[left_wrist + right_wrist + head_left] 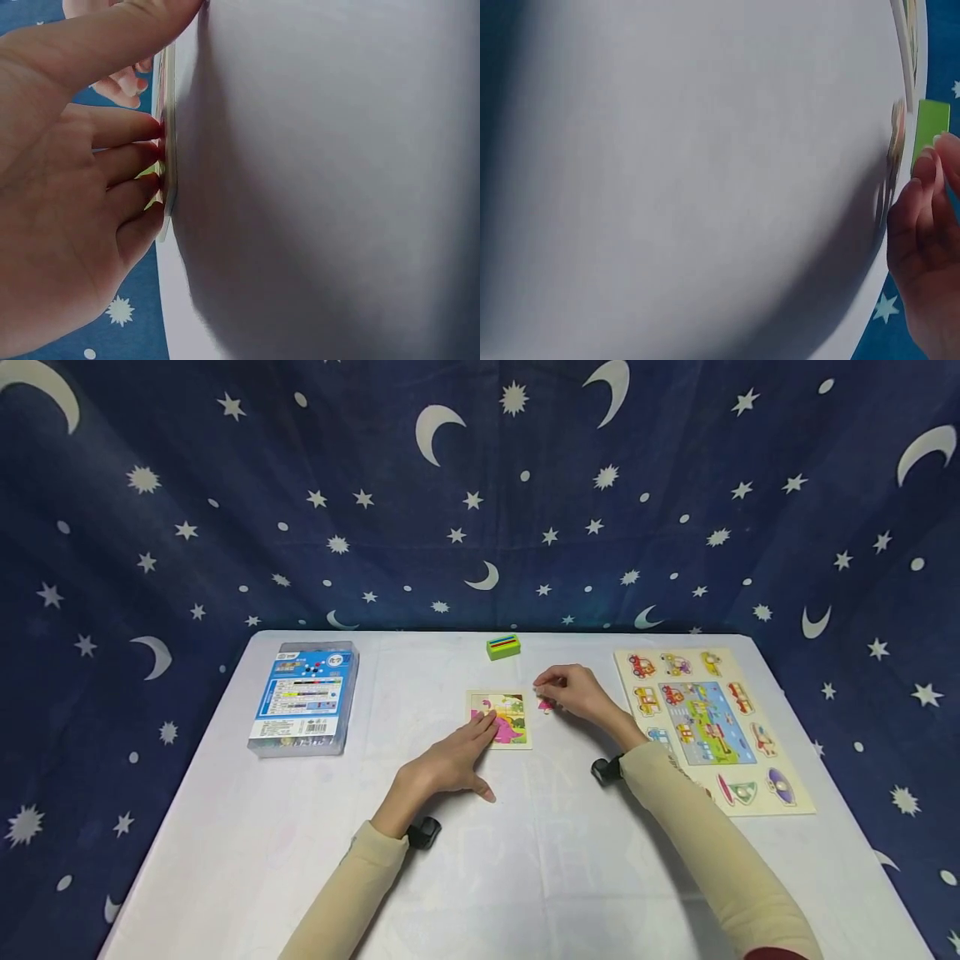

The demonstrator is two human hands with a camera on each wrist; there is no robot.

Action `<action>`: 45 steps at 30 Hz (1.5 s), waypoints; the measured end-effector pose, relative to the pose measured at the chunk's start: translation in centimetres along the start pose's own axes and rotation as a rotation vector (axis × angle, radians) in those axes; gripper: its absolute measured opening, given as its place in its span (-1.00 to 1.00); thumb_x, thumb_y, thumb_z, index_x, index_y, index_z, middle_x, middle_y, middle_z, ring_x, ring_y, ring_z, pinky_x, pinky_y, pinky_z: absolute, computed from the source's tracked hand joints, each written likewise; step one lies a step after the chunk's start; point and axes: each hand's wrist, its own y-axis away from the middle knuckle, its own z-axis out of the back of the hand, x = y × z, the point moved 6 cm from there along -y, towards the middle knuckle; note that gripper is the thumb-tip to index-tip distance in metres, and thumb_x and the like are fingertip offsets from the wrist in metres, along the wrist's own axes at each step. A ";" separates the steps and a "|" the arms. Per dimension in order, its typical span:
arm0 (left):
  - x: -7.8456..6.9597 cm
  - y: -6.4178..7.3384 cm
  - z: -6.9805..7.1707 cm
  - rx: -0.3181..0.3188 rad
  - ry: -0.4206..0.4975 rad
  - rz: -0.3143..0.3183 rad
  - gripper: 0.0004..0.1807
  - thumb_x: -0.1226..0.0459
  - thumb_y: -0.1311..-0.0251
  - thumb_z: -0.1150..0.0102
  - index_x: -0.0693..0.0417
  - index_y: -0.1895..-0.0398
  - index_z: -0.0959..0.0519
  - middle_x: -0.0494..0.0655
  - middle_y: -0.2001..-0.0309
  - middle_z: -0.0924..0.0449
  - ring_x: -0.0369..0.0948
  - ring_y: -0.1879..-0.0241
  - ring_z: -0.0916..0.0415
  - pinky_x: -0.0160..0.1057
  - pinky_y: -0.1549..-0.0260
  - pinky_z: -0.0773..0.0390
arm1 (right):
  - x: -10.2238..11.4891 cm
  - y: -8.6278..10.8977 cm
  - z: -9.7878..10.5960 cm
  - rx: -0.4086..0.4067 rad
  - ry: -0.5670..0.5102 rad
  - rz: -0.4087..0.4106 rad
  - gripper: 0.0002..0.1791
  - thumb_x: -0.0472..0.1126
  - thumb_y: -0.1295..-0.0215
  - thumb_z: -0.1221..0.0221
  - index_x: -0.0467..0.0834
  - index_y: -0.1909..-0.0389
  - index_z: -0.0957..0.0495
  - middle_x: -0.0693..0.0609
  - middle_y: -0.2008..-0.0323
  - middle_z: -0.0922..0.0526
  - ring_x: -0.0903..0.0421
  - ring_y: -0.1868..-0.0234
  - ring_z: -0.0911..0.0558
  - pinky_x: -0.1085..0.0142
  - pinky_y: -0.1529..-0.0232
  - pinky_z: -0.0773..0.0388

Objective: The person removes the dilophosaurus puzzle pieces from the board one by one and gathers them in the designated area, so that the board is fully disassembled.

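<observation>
My left hand (450, 764) rests its outstretched fingertips on a small square puzzle board (528, 727) with a pink picture, its thumb spread to the side. Seen edge-on in the left wrist view, the puzzle board (170, 135) lies flat under those fingers. Just right of the board, my right hand (573, 689) hovers with thumb and fingertips drawn close together. A small pink puzzle piece (545, 704) shows beneath its fingers. In the right wrist view, the fingertips are beside and above the loose piece (895, 139); I cannot tell whether they pinch anything.
A green block (503, 647) with coloured stripes stands behind the puzzle board. At the left is a clear plastic case (303, 700) with a blue label. A large peg puzzle board (780, 797) with vehicle pictures lies at the right, partly under the right forearm.
</observation>
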 end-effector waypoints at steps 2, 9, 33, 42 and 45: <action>0.0 0.0 -0.1 -0.002 -0.010 -0.004 0.31 0.03 0.08 -0.66 0.12 -0.66 -0.01 -0.06 -0.70 0.21 -0.09 -0.68 0.27 -0.05 -0.60 -0.02 | 0.4 -0.1 -0.4 0.010 -0.008 0.012 -0.82 -0.20 -0.42 -0.28 -0.19 0.09 -0.74 -0.08 0.36 -0.71 0.11 0.46 -0.56 0.34 0.45 -0.56; -0.6 -0.1 -0.5 0.014 -0.026 -0.035 0.30 -0.01 0.03 -0.62 0.14 -0.66 0.02 -0.05 -0.70 0.24 -0.10 -0.68 0.29 -0.08 -0.60 0.01 | 1.7 -0.6 -1.5 0.033 -0.010 0.061 -0.83 -0.23 -0.40 -0.29 -0.21 0.12 -0.76 -0.08 0.44 -0.71 0.15 0.50 -0.57 0.37 0.47 -0.54; -0.4 0.1 -0.4 0.010 -0.028 -0.038 0.26 0.01 0.00 -0.60 0.14 -0.66 0.00 -0.04 -0.69 0.19 -0.10 -0.68 0.27 -0.07 -0.60 0.00 | 3.9 -1.9 -4.2 0.133 0.106 0.148 -0.79 -0.25 -0.37 -0.29 -0.18 0.04 -0.78 -0.07 0.11 -0.79 0.07 0.16 -0.60 0.23 0.05 -0.54; -0.5 0.1 -0.4 0.016 -0.015 -0.041 0.27 0.01 0.00 -0.60 0.15 -0.66 0.02 -0.02 -0.69 0.20 -0.10 -0.68 0.29 -0.05 -0.60 0.01 | 4.3 -1.8 -4.5 0.125 0.143 0.200 -0.80 -0.31 -0.37 -0.28 -0.22 0.06 -0.78 -0.11 0.09 -0.78 0.02 0.10 -0.66 0.09 -0.06 -0.60; -0.4 0.0 -0.3 0.016 -0.019 -0.041 0.28 0.00 -0.01 -0.59 0.15 -0.66 0.04 -0.02 -0.69 0.21 -0.10 -0.68 0.30 -0.06 -0.60 0.02 | 4.3 -1.9 -4.5 0.124 0.153 0.204 -0.80 -0.32 -0.36 -0.28 -0.22 0.06 -0.78 -0.10 0.10 -0.78 0.03 0.11 -0.66 0.09 -0.05 -0.60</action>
